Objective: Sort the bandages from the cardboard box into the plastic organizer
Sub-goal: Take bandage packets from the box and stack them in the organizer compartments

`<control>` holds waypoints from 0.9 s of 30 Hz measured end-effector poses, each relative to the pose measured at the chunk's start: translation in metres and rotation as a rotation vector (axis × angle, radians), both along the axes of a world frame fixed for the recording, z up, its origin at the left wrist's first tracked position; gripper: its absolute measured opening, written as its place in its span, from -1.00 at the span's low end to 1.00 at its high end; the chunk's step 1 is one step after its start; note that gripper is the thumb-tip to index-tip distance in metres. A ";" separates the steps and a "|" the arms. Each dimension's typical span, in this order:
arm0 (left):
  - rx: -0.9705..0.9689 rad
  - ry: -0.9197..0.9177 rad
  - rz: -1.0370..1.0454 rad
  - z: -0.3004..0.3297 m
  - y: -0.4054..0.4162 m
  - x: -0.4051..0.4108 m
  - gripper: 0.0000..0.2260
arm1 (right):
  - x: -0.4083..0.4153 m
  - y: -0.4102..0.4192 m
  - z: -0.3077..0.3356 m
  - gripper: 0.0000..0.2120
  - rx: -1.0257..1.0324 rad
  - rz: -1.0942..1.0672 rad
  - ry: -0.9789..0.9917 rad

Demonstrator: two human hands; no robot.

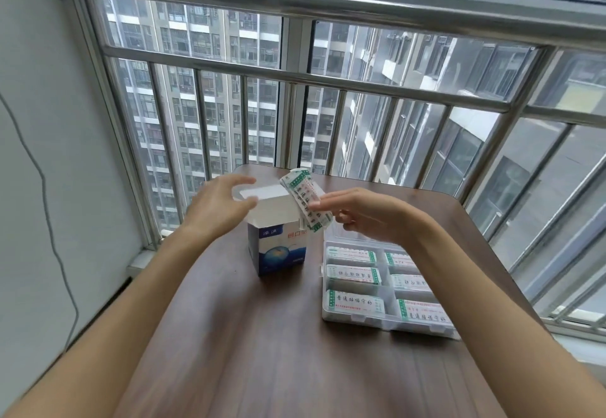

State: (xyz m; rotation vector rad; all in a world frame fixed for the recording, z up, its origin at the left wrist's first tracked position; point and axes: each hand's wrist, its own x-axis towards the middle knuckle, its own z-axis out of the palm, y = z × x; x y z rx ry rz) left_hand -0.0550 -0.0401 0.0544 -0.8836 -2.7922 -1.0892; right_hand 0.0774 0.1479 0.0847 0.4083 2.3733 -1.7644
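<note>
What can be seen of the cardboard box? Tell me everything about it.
The cardboard box stands upright on the brown wooden table, left of the plastic organizer and apart from it. It looks like thin printed card: white and blue, with a blue globe-like picture and red characters on the front. Its top is open, with the white lid flap raised toward the window. The left hand touches that flap; the right hand holds a bundle of bandages beside the opening.
</note>
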 end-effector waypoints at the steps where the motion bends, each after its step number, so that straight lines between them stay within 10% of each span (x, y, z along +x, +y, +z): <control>1: 0.023 0.126 0.030 0.001 0.000 0.002 -0.69 | 0.004 0.002 0.000 -0.75 -0.037 0.029 0.023; 4: 0.284 0.183 -0.056 0.017 0.005 0.025 -0.71 | 0.020 0.011 -0.002 -0.75 -0.187 0.121 0.084; 9: 0.261 -0.640 -0.507 0.030 0.028 0.071 -0.75 | 0.051 0.008 -0.003 -0.66 -0.298 0.103 0.085; 18: 0.541 -0.526 -0.317 -0.019 0.076 0.104 -0.84 | 0.088 0.009 -0.042 -0.77 -0.071 -0.404 0.174; 27: 0.480 -0.815 -0.598 -0.018 0.085 0.104 -0.74 | 0.109 0.028 -0.054 -0.91 -0.400 -0.532 0.207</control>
